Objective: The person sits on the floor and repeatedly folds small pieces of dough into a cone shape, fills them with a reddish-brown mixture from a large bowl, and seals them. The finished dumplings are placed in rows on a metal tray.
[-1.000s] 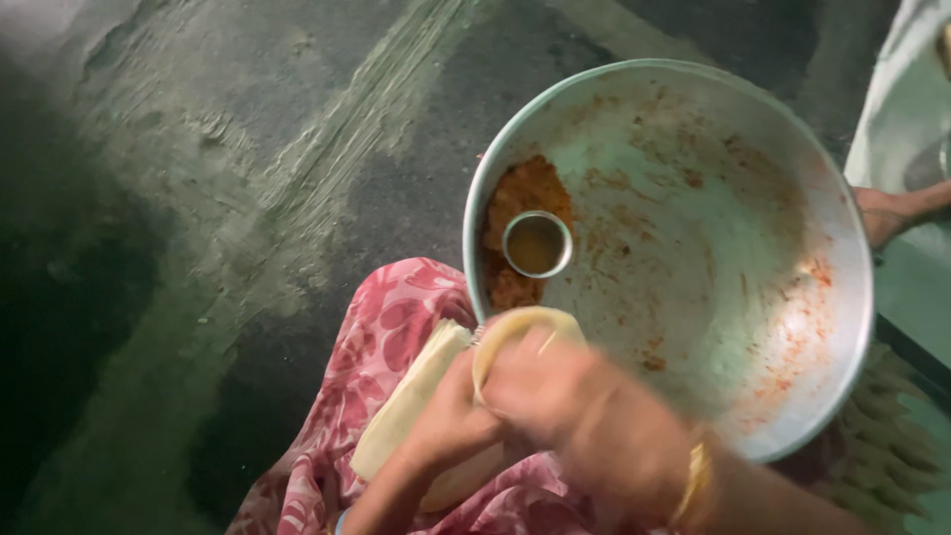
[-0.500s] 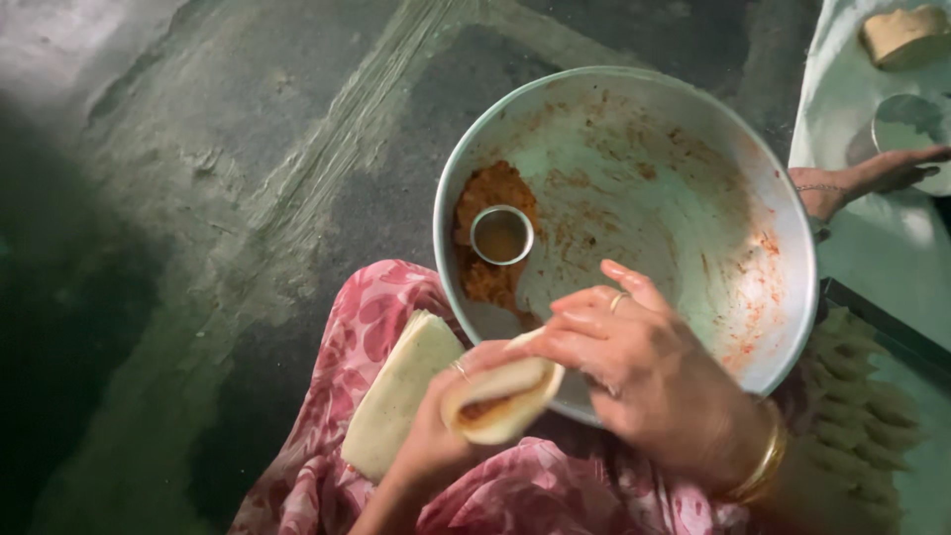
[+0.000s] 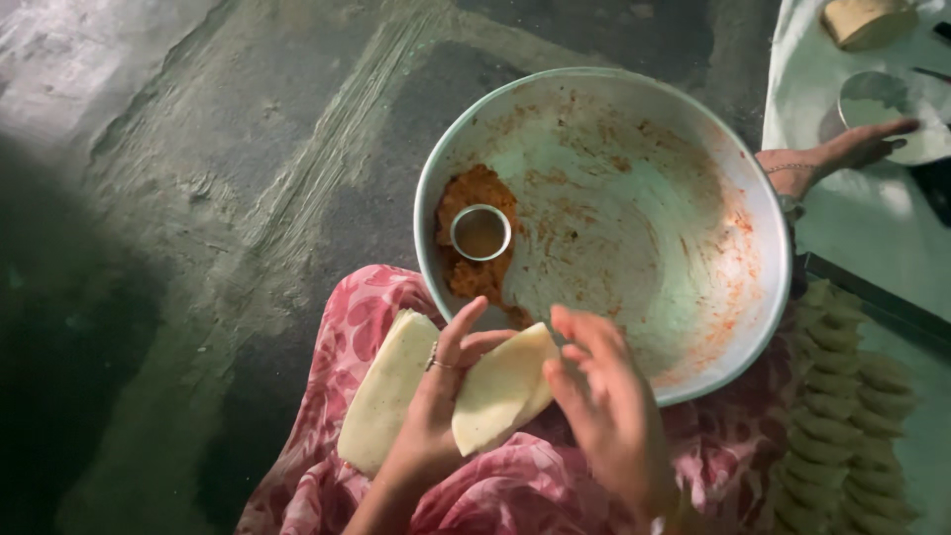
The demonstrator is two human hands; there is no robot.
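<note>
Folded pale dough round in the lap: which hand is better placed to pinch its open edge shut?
Probably the right hand: its fingertips sit at the folded pale dough round's edge, while the left hand cradles it from beneath.

Folded dough piece [image 3: 500, 391] partly behind left-hand fingers [image 3: 451, 347], pleated dumplings [image 3: 842, 396] cut off — right edge
</note>
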